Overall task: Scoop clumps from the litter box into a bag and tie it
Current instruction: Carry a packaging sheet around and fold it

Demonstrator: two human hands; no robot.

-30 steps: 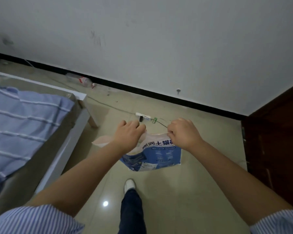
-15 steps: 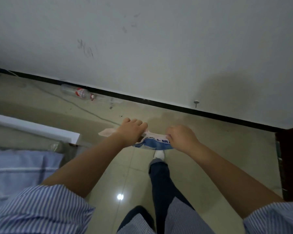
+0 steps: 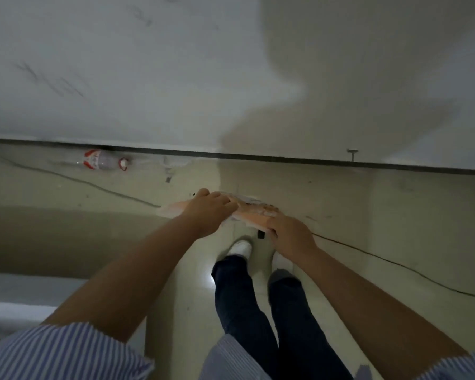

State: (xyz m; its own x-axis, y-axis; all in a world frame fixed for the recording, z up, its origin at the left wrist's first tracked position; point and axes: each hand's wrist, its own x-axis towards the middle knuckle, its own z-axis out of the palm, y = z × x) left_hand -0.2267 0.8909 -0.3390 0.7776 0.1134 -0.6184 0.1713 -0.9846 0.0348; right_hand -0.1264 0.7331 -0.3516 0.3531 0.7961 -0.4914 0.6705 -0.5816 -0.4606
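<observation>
I hold a litter bag (image 3: 254, 212) by its top edge in front of me, above my feet. Only its pale pink rim shows from this angle; its blue printed body is hidden below. My left hand (image 3: 207, 208) grips the left part of the rim from above. My right hand (image 3: 288, 233) grips the right end, fingers curled over it. A small black piece (image 3: 261, 235) sits just under the rim beside my right hand. No litter box or scoop is in view.
A white wall with a black baseboard (image 3: 285, 158) runs across close ahead. A plastic bottle (image 3: 104, 163) lies on the floor by the baseboard at left. A thin black cable (image 3: 395, 263) crosses the tiled floor. A bed edge (image 3: 17, 311) lies at lower left.
I have stepped closer to the wall and the view has tipped down. The bag has turned edge-on, so its blue printed face no longer shows. Both hands keep their grip.
</observation>
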